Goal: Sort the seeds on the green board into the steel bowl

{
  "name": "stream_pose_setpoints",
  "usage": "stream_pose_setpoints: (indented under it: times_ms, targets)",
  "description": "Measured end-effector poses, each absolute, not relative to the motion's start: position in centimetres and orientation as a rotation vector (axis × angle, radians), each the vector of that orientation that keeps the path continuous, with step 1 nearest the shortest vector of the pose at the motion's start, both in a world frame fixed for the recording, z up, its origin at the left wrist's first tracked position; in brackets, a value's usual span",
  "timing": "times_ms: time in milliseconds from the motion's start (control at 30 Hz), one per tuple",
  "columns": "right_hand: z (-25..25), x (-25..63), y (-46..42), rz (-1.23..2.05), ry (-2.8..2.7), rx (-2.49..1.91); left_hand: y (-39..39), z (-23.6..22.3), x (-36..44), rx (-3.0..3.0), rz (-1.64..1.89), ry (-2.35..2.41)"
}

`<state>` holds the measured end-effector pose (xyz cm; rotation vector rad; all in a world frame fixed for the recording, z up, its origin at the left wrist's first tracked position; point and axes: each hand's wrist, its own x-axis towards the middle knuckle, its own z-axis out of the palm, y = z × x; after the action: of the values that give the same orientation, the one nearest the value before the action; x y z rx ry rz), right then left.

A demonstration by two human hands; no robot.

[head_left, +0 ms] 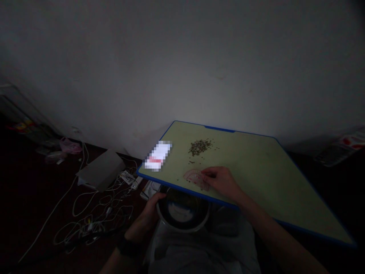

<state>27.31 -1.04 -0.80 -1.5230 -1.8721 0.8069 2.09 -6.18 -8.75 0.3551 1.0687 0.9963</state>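
Observation:
My right hand (218, 180) pinches the edge of a clear protractor with red markings (195, 177), held low over the front part of a pale yellow-green table (251, 171). A few small dark bits lie around the protractor. Farther back on the tabletop is a loose pile of small brown seeds or grains (201, 146); their exact kind is too small to tell. My left hand (154, 207) grips the rim of a round, dark-inside bowl (185, 226) below the table's front edge, above my lap. The table edge hides the bowl's far side.
A lit phone-like screen (158, 156), blurred out, lies on the table's left end. On the floor at left are a grey box (101, 169), tangled white cables (105, 205) and a pink plastic bag (70, 146). A wall (182, 76) stands behind the table.

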Motion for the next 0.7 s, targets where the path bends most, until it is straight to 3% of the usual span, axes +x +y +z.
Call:
stream_pose_setpoints:
  times_ms: [467, 700]
  targets:
    - [-0.3, 26.7, -2.4, 0.884, -1.923, -1.458, -7.4, -6.3, 2.8, 0.480, 1.093, 1.082]
    - [-0.2, 26.6, -2.6, 0.894, -1.977, -1.369, -7.3, -5.8, 3.3, 0.383, 0.936, 1.016]
